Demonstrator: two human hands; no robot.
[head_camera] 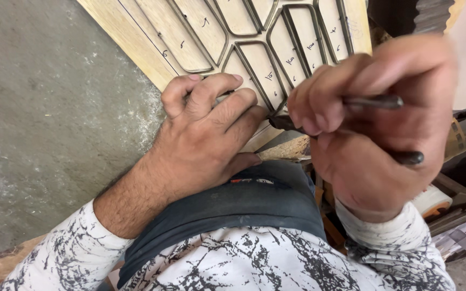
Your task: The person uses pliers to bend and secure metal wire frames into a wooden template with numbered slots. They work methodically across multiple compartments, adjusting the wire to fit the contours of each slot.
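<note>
We press our left hand [208, 126] flat on the pale carved wooden panel [254, 37], and beside it our right hand [373, 118] squeezes two thin dark metal tools [376, 101].

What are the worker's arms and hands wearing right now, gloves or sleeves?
No gloves: both the left hand and right hand are bare. Each arm has a long white sleeve with black crackle-like marbling, pushed up short of the wrists. No watch or rings show.
</note>
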